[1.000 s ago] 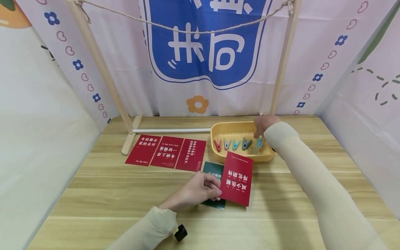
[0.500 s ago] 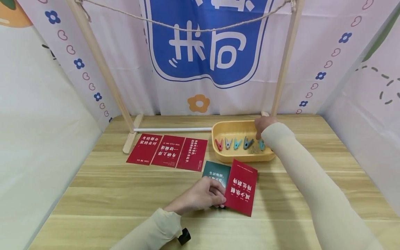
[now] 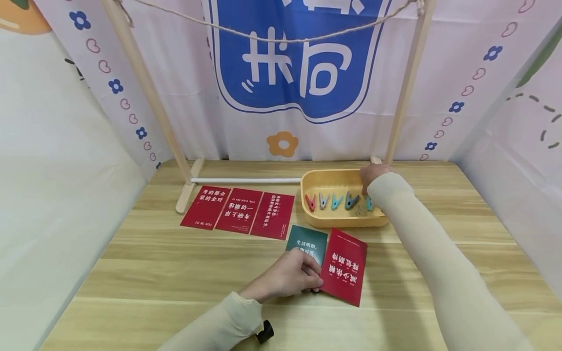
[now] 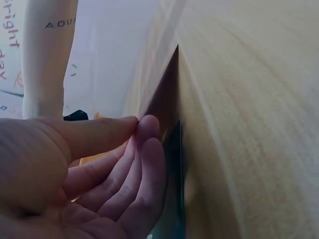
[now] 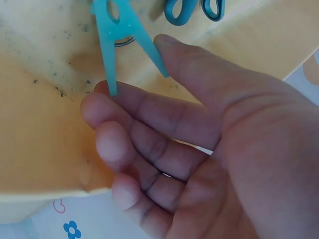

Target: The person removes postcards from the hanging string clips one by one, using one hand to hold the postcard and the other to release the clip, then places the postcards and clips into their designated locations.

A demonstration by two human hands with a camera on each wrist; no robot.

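My left hand point(image 3: 291, 275) pinches a red card point(image 3: 344, 268) with white writing at its left edge, between thumb and index finger. In the left wrist view the card stands tilted off the tabletop. Beside it a dark green card point(image 3: 306, 237) lies partly hidden under that hand. My right hand point(image 3: 374, 176) reaches into the yellow basket point(image 3: 342, 222) at its right end. There, thumb and index finger touch the two legs of a teal clothespin point(image 5: 118, 31), one on each side. Several other clothespins, including a red clothespin point(image 3: 311, 202) and a dark grey clothespin point(image 3: 351, 200), lie in a row.
Three red cards point(image 3: 238, 210) lie side by side at the back left. Behind stands a wooden frame point(image 3: 151, 92) with a white rod point(image 3: 246, 181) low down and a twine line point(image 3: 285, 40) strung across the top. A printed cloth point(image 3: 246, 131) hangs at the back.
My left hand has shifted right and toward me with the red card, uncovering more of the green card. My right hand stays at the basket's right end.
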